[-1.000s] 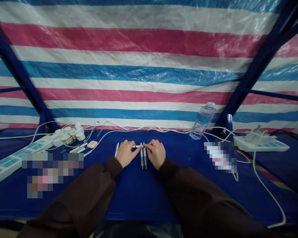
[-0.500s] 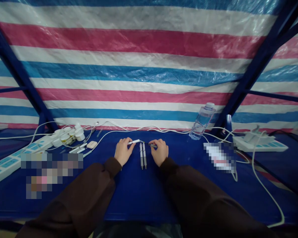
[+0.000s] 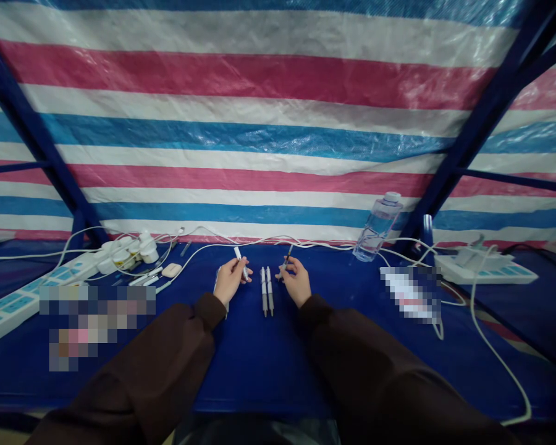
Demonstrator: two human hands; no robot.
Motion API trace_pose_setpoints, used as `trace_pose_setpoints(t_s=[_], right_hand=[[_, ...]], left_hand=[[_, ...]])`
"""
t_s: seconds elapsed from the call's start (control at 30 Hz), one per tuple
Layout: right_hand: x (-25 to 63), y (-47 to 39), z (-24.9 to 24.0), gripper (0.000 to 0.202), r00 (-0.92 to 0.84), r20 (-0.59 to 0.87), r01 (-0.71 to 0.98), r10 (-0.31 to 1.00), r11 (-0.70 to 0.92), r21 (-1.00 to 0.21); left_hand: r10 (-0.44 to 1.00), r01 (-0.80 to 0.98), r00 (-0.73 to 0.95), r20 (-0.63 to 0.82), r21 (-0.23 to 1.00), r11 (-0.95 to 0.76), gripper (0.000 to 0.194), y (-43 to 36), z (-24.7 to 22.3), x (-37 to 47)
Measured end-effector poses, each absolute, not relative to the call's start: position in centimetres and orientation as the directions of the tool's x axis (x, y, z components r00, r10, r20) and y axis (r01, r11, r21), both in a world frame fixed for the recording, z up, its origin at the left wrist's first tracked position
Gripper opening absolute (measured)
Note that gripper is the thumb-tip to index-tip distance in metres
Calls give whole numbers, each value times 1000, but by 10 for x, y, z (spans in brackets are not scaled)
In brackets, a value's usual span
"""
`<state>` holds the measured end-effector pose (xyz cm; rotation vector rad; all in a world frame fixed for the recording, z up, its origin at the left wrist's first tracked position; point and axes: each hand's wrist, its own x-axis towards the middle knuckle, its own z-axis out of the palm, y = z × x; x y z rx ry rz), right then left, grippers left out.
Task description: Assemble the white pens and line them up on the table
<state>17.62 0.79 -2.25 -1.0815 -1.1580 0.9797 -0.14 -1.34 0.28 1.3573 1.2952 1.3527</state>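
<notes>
My left hand (image 3: 230,281) is closed on a white pen (image 3: 238,254), which points up and away from me, its lower part among the fingers. In my right hand (image 3: 297,282) a slim dark pen (image 3: 288,257) is pinched between thumb and fingers, also tilted upward. The two held pens are apart. Between my hands, two grey-and-white pens (image 3: 267,292) lie side by side on the blue tabletop (image 3: 264,358), touching neither hand. Beneath my left hand and wrist, a thin pale edge of something shows, mostly hidden.
On the left lie a power strip (image 3: 37,290) with white plugs, several pens and a small white case (image 3: 171,270). At the back right stands a clear water bottle (image 3: 377,228), near another power strip (image 3: 514,272). White cables (image 3: 306,244) run along the back edge.
Half a second ago the two held pens pointed toward each other, nearly meeting above the lying pens. Now both are turned upright and apart. The lying pens have not moved.
</notes>
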Motion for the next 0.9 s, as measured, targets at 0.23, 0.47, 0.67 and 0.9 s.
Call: trace_pose_setpoints(t_s=[0.23, 0.47, 0.67, 0.9], right_hand=[[177, 7, -20, 48, 140, 166, -47, 976, 174, -984], [176, 6, -19, 46, 129, 159, -40, 979, 166, -985], [176, 5, -18, 46, 124, 146, -44, 981, 153, -987], [176, 6, -19, 45, 127, 156, -68, 979, 166, -984]], left_hand=[[991, 29, -99, 94, 995, -91, 44, -14, 3, -2], [991, 15, -94, 94, 996, -93, 43, -13, 3, -1], [990, 1, -98, 106, 994, -106, 43, -13, 3, -1], [977, 34, -145, 156, 988, -153, 41, -15, 3, -1]])
